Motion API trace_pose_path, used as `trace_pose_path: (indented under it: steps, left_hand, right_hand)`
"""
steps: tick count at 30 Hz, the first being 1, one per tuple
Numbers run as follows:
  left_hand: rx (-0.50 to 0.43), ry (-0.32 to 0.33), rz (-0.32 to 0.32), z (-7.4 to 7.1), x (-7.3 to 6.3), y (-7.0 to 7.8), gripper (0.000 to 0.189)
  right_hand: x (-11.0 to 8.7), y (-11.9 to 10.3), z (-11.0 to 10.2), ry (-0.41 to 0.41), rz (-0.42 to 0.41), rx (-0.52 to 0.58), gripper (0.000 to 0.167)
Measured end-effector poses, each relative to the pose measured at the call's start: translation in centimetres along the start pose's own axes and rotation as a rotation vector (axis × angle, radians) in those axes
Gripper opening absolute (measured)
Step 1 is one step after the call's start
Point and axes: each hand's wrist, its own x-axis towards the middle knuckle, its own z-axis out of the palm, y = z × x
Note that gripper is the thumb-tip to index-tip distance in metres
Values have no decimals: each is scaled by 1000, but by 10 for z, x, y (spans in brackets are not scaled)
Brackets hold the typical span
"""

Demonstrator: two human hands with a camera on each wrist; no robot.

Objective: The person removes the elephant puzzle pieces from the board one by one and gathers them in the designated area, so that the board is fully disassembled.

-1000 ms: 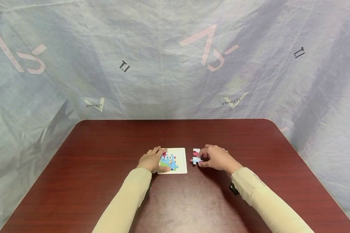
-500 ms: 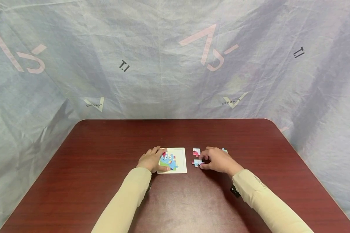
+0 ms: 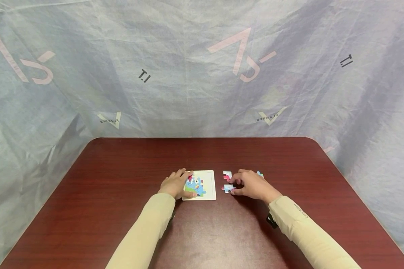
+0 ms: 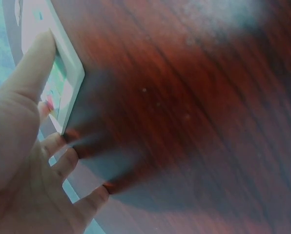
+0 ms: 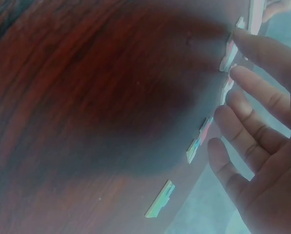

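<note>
My left hand (image 3: 174,185) rests over the left side of a white puzzle board (image 3: 210,186). Its thumb lies on a partly assembled picture of a blue cartoon animal (image 3: 194,185), and its other fingers spread at the board's far left and on the table. My right hand (image 3: 252,185) has thumb and index finger at opposite edges of a blue-and-white jigsaw piece (image 3: 227,188) lying flat, right of the board. Just beyond it lies a pink-and-white piece (image 3: 227,174). More pieces, including a multicoloured piece (image 5: 200,140), show beneath the curved right fingers.
A blue piece (image 3: 260,174) peeks out behind the right hand, and a green piece (image 5: 159,201) lies apart in the right wrist view. All sit on a dark red wooden table (image 3: 148,157). A pale printed cloth (image 3: 188,74) hangs behind the table's far edge.
My right hand and the blue-and-white piece have shifted slightly right and nearer since a second ago, uncovering the blue piece behind. Over the last half second nothing visibly moves; my left hand stays put.
</note>
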Motion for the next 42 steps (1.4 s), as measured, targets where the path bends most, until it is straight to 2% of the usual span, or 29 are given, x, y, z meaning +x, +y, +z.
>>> trace_pose_path:
  steps: [5, 10, 15, 21, 32, 42]
  left_hand:
    - [2, -1, -3, 0, 0, 0, 81]
    - [-3, 1, -3, -1, -1, 0, 81]
    - [-11, -3, -6, -3, -1, 1, 81]
    - [-5, -1, -3, -1, -1, 0, 81]
    - [-2, -16, -19, -1, 2, 1, 80]
    - [0, -19, -19, 0, 2, 0, 81]
  right_hand:
    - [-1, -1, 1, 65, -1, 70, 24]
    - [1, -6, 5, 120, 22, 220, 26]
    - [5, -14, 9, 143, 69, 365, 30]
    - [13, -23, 16, 165, 114, 448, 33]
    - [28, -46, 28, 170, 159, 503, 33]
    - [44, -64, 38, 197, 192, 423, 30]
